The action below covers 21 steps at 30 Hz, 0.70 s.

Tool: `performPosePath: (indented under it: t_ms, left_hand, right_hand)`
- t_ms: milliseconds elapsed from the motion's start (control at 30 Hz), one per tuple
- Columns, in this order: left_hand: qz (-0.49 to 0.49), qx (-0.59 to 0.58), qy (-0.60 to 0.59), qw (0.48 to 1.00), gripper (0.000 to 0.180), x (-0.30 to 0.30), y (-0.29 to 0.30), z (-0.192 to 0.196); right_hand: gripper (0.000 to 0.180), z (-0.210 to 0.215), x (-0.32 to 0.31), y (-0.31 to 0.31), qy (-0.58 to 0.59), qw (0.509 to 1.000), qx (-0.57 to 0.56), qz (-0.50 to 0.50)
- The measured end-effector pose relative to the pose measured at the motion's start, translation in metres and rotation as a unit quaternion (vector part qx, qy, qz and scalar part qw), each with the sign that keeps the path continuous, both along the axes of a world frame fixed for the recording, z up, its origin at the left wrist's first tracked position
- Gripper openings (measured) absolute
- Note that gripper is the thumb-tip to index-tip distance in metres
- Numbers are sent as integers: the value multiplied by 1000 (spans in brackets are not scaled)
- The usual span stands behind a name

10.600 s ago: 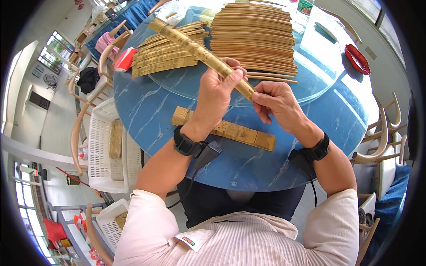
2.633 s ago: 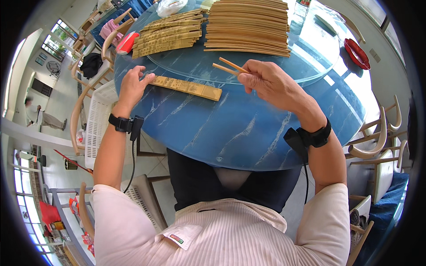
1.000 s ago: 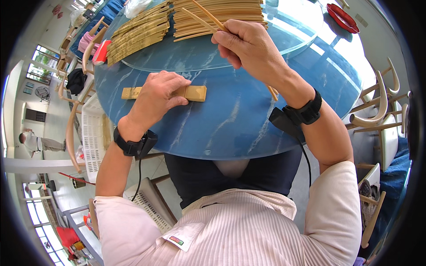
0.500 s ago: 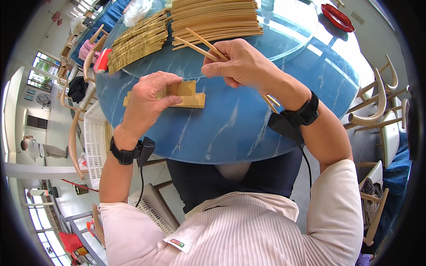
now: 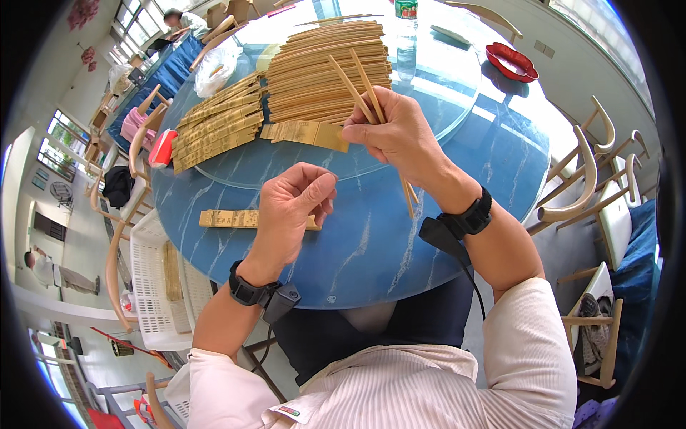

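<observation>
Right hand, centre of frame: fingers closed around two chopsticks, crossing the palm at a slant; their middles are hidden by the hand, both ends visible. One gold sleeve extends left from the right thumb tip; whether it is pinched there or only lies behind cannot be determined.

Left hand, left of centre: fingers curled, thumb against forefinger; contents, if any, cannot be determined. Beneath it in the view, one stack of sleeves lies on the blue table, its middle hidden by the hand; layers not countable.

Above, on the glass turntable: one large pile of chopsticks, upper centre, and one pile of gold pieces, upper left; neither countable, being overlapped.

Farther out: one plastic bag and one red-and-white packet, upper left; one bottle, top cut off by the upper edge; one red dish, upper right.
</observation>
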<state>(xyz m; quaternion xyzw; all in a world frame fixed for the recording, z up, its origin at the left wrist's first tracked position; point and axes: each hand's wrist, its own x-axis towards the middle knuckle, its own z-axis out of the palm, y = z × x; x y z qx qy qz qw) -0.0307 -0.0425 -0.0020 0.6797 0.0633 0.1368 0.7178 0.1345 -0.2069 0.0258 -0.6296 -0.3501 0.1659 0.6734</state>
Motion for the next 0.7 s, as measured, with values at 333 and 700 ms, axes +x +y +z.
performPosePath:
  t_ms: [333, 700]
  left_hand:
    - [43, -145, -131, 980, 14, 61, 20, -9]
    - [146, -134, -232, 952, 12, 44, 30, 4]
  right_hand:
    - [16, -5, -4, 9, 10, 999, 36, -29]
    - [17, -28, -14, 10, -237, 967, -8, -92]
